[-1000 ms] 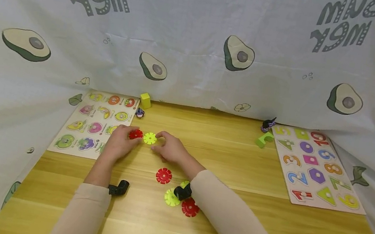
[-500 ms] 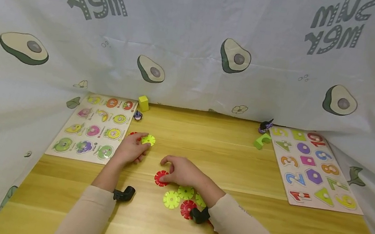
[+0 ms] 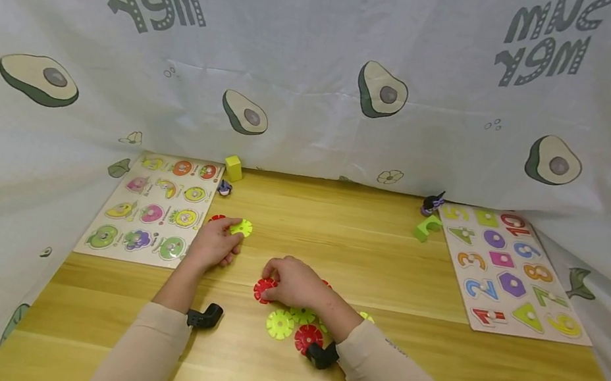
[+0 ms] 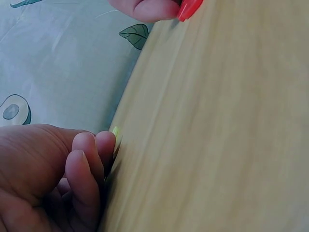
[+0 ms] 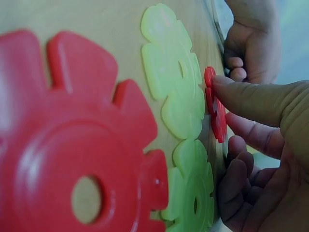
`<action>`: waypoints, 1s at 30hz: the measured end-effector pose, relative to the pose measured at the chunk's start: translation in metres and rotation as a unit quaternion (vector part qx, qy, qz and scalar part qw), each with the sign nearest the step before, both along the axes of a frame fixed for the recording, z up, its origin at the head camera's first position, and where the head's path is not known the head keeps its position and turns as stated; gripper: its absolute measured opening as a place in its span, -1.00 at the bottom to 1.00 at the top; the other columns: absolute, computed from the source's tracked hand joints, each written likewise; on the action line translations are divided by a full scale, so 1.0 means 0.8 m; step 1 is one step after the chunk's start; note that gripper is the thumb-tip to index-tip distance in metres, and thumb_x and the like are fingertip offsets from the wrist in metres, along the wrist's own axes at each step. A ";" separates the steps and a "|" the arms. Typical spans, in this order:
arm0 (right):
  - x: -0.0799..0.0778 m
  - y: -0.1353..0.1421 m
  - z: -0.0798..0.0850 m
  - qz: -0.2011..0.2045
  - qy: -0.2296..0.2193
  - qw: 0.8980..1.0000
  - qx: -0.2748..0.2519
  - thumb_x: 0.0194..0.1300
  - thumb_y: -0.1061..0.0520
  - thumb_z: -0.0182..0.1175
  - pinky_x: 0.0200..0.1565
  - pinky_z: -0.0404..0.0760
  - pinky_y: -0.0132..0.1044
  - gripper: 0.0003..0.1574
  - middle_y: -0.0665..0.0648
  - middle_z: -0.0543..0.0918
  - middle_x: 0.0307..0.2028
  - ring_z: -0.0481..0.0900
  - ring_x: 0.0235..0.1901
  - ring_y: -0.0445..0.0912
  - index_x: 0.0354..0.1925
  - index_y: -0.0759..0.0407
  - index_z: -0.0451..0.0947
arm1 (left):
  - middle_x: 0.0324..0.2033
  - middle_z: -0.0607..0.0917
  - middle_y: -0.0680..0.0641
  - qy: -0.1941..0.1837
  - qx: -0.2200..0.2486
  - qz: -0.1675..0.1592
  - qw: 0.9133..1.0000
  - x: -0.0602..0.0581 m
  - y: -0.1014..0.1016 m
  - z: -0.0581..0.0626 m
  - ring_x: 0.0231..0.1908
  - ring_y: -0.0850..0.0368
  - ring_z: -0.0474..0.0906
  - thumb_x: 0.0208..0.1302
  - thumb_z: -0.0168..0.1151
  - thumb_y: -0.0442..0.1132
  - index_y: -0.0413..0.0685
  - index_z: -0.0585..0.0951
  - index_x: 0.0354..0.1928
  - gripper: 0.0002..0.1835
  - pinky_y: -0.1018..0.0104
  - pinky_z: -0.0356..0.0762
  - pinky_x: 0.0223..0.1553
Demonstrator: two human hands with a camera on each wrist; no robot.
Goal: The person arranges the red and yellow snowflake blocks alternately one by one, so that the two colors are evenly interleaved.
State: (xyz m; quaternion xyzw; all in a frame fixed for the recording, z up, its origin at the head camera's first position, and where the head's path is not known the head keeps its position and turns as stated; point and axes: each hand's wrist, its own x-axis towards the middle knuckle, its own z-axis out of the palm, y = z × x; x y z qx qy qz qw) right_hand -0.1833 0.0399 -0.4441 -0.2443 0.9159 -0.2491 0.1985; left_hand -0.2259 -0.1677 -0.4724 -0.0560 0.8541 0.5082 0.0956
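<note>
In the head view my left hand pinches a yellow slotted, flower-shaped disc by its edge, left of centre. A red slotted disc lies beside it, mostly covered by that hand; whether the two are joined I cannot tell. Nearer to me, my right hand grips another red slotted disc between thumb and index finger. The right wrist view shows the thumb on one edge of this red disc and a finger on the opposite edge. It stays low, near the tabletop.
Several loose discs lie under and beside my right forearm, among them a yellow disc and a red disc. A fruit puzzle board sits left, a number board right. Small blocks, such as a green arch, stand near the curtain.
My right hand has left the yellow disc, moved nearer and to the right, and taken hold of a red disc. My left hand has shifted from the far red disc onto the yellow one.
</note>
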 end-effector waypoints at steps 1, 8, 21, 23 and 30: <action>0.000 0.000 0.000 0.000 0.004 1.000 0.005 0.04 -0.07 0.38 -0.41 0.40 -0.35 -0.67 -0.05 0.45 -0.46 0.37 -0.43 -0.17 -0.24 -0.04 0.53 | -0.62 0.61 -0.11 0.000 -0.001 0.000 1.000 0.000 0.000 0.000 -0.80 0.12 0.46 0.30 0.11 -0.17 0.07 0.39 0.25 -0.54 0.28 0.49 -0.77; 0.003 -0.004 0.000 -0.009 -0.005 1.000 0.014 -0.05 -0.16 0.42 -0.39 0.41 -0.35 -0.51 -0.04 0.40 -0.38 0.37 -0.40 -0.17 -0.19 -0.04 0.49 | -0.61 0.61 -0.11 -0.006 0.001 0.004 1.000 0.001 -0.002 0.002 -0.80 0.13 0.46 0.30 0.11 -0.17 0.07 0.40 0.25 -0.54 0.27 0.50 -0.75; -0.023 -0.007 -0.001 -0.068 -0.084 0.985 -0.135 0.11 0.03 0.34 -0.56 0.44 -0.33 -0.74 0.05 0.48 -0.53 0.46 -0.60 -0.12 -0.27 -0.03 0.45 | -0.60 0.62 -0.10 -0.007 -0.001 0.007 1.000 0.001 0.001 0.001 -0.79 0.13 0.48 0.29 0.12 -0.18 0.06 0.40 0.24 -0.54 0.28 0.53 -0.73; -0.035 -0.008 -0.002 -0.109 -0.093 0.977 -0.159 0.14 0.05 0.32 -0.56 0.51 -0.30 -0.73 0.10 0.51 -0.49 0.53 -0.60 -0.08 -0.23 0.01 0.45 | -0.60 0.62 -0.10 -0.006 0.000 0.005 1.000 0.001 0.001 -0.001 -0.79 0.13 0.48 0.29 0.12 -0.18 0.05 0.40 0.24 -0.54 0.27 0.53 -0.73; -0.075 -0.016 -0.007 -0.220 -0.105 0.947 -0.209 0.19 0.19 0.25 -0.52 0.62 -0.29 -0.70 0.15 0.57 -0.46 0.61 -0.58 -0.04 -0.14 0.12 0.38 | -0.61 0.62 -0.12 -0.006 0.009 0.006 1.000 0.000 0.001 -0.003 -0.79 0.12 0.49 0.29 0.13 -0.19 0.04 0.40 0.24 -0.54 0.25 0.54 -0.72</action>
